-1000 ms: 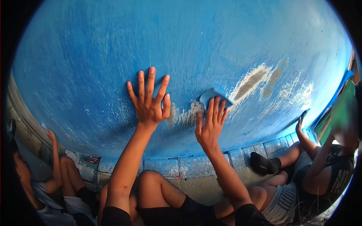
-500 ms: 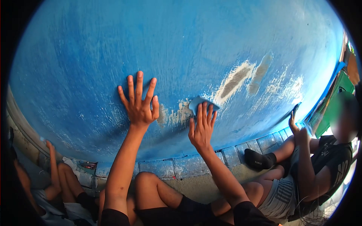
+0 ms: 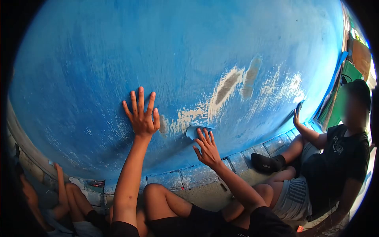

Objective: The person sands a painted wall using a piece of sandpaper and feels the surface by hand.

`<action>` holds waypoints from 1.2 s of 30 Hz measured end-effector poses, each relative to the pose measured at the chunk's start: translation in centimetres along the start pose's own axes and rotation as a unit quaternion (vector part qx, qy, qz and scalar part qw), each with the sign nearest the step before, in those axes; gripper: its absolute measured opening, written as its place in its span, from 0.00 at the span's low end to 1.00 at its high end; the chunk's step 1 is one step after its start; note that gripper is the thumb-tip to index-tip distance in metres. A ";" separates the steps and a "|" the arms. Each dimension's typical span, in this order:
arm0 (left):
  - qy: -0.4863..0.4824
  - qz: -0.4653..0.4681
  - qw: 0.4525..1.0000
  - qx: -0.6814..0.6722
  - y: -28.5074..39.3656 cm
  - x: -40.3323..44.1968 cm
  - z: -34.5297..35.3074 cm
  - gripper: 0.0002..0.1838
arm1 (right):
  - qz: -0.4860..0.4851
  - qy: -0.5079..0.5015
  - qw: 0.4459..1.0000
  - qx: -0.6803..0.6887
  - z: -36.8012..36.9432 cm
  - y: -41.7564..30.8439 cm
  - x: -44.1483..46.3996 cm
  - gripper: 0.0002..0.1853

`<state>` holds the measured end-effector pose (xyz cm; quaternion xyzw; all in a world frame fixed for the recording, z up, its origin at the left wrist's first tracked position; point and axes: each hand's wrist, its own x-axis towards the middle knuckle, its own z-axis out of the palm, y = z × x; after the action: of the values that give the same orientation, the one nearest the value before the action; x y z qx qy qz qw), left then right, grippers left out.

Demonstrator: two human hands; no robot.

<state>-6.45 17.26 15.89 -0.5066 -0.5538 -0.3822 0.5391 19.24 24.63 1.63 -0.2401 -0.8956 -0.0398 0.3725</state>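
My left hand (image 3: 143,120) lies flat against the blue painted wall (image 3: 177,47), its fingers spread and nothing held in it. To its right, my right hand (image 3: 207,151) presses a light-blue sheet of sandpaper (image 3: 192,132) to the wall with its fingertips. One edge of the sheet lifts away from the surface. Just above it is a scraped patch (image 3: 193,115) where pale undercoat shows through the blue. A larger bare streak with a grey middle (image 3: 227,87) slants up to the right, beside a second grey patch (image 3: 251,77).
A row of bluish bricks (image 3: 201,175) edges the wall's foot. On the right sits a person in a dark shirt (image 3: 335,158), one hand (image 3: 297,117) holding a dark pad to the wall. Another person's arm (image 3: 61,183) reaches the wall at far left. My bent knee (image 3: 156,193) is below.
My right hand has slid down and slightly left with the sandpaper, uncovering more scraped wall. The view has shifted a little. The person on the right has lowered one arm.
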 end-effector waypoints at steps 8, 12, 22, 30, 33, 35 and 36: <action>-0.014 0.006 0.999 -0.029 0.3 0.2 -0.9 0.27 | -0.093 -0.048 0.995 -0.004 -3.0 -0.1 -0.1 0.16; -0.067 0.015 0.993 -0.091 2.9 -0.1 -4.0 0.26 | -0.077 -0.067 0.994 -0.037 -4.0 0.6 -0.3 0.20; -0.165 -0.176 0.889 -0.389 14.9 -19.7 -7.5 0.17 | -0.030 -0.097 0.994 0.046 -6.2 -0.5 -6.6 0.30; -0.477 -0.319 0.693 -0.437 18.9 -26.7 -4.4 0.28 | 0.105 -0.169 0.968 0.150 -1.8 -0.8 -11.6 0.34; -0.452 -0.378 0.697 -0.408 19.1 -28.0 -3.5 0.27 | 0.098 -0.255 0.951 0.144 -0.5 -1.1 -12.7 0.34; -0.458 -0.428 0.673 -0.394 19.2 -28.2 -3.5 0.27 | 0.060 -0.354 0.929 0.086 -0.2 -1.3 -13.4 0.35; -0.459 -0.477 0.648 -0.378 19.1 -28.0 -3.6 0.27 | 0.052 -0.390 0.917 0.058 -0.5 -1.4 -13.6 0.35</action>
<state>10.25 13.33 -13.53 -0.4433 -0.7026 -0.4817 -0.2788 27.15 17.82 -7.21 -0.2605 -0.9569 0.1280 0.0079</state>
